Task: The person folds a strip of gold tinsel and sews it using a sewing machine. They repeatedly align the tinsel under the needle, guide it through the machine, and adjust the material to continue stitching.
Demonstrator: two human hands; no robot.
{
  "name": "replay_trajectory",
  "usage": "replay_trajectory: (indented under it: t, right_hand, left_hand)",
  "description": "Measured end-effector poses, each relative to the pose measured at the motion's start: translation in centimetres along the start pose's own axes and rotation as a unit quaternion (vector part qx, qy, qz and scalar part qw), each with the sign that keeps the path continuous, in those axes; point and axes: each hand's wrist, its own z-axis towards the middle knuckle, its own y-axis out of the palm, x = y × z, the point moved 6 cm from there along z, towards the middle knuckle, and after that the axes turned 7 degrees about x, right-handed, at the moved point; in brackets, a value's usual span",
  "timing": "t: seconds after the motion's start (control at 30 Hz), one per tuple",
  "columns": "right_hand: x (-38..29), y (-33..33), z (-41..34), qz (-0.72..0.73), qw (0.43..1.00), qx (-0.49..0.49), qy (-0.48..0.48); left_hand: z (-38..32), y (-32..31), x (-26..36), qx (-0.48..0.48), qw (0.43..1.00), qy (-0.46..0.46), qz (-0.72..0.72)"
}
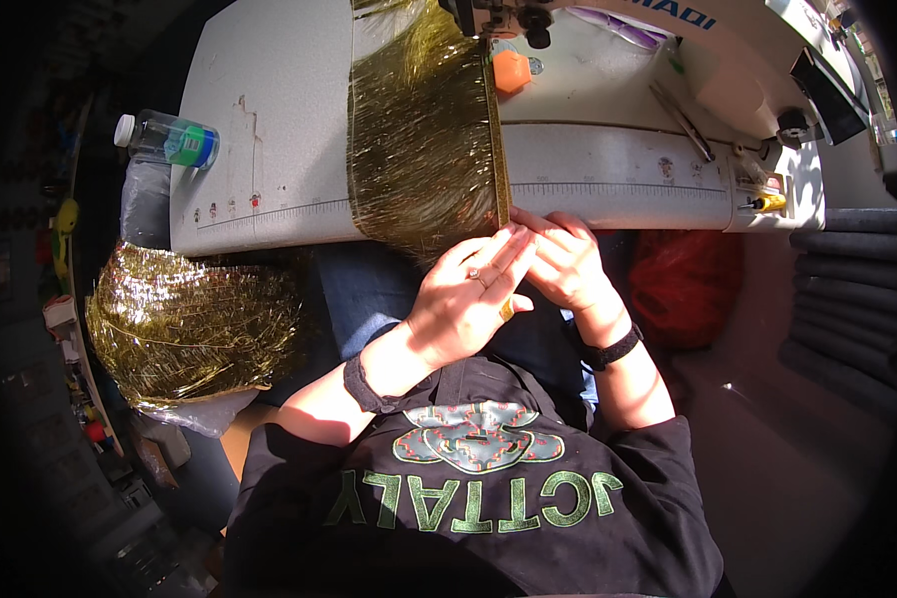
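A wide strip of gold tinsel fringe [422,142] lies across the sewing machine table and hangs over its front edge. Its right side is bound by a narrow gold band [499,161]. Just off the table's front edge, my left hand [471,291] holds this band, and a bit of gold shows between its thumb and palm. My right hand [568,261] meets it from the right, with fingertips together at the same band. The fingers cover the exact grip. At the back, the sewing machine head [504,19] stands over the band's far end.
An orange hexagonal piece [511,72] sits beside the band. Tweezers [680,119] and a yellow-handled screwdriver [764,203] lie to the right. At the left edge lies a plastic bottle [183,142]. Below it hangs bunched gold tinsel [194,321]. A red bag [684,288] is under the table.
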Motion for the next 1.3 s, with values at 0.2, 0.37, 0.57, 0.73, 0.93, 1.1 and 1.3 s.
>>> replay_trajectory:
  t: [0.2,0.37,0.57,0.73,0.93,1.1,1.3]
  right_hand:
    - [0.2,0.1,-0.1,0.004,1.0,0.004,0.0]
    - [0.3,0.3,0.0,0.004,1.0,0.01,-0.003]
    - [0.4,0.2,0.3,0.013,1.0,0.014,-0.008]
    - [0.5,0.2,0.6,0.004,1.0,0.018,-0.007]
    - [0.6,0.2,0.9,-0.004,1.0,0.029,0.003]
    - [1.0,0.1,1.6,-0.01,0.998,0.058,0.02]
    - [1.4,0.3,2.1,-0.024,0.999,0.027,0.03]
  left_hand:
    - [0.0,0.2,-0.2,-0.003,1.0,0.008,0.003]
    - [0.0,0.3,-0.4,-0.007,1.0,-0.003,-0.003]
    - [0.1,0.4,-0.6,0.005,1.0,0.013,0.006]
    - [0.3,0.4,-0.9,0.002,1.0,0.004,0.003]
    - [0.4,0.3,-1.0,-0.001,1.0,0.0,0.003]
    - [1.0,-0.4,-1.6,0.005,1.0,0.005,0.007]
    - [1.7,-1.1,-2.7,-0.014,1.0,-0.014,0.011]
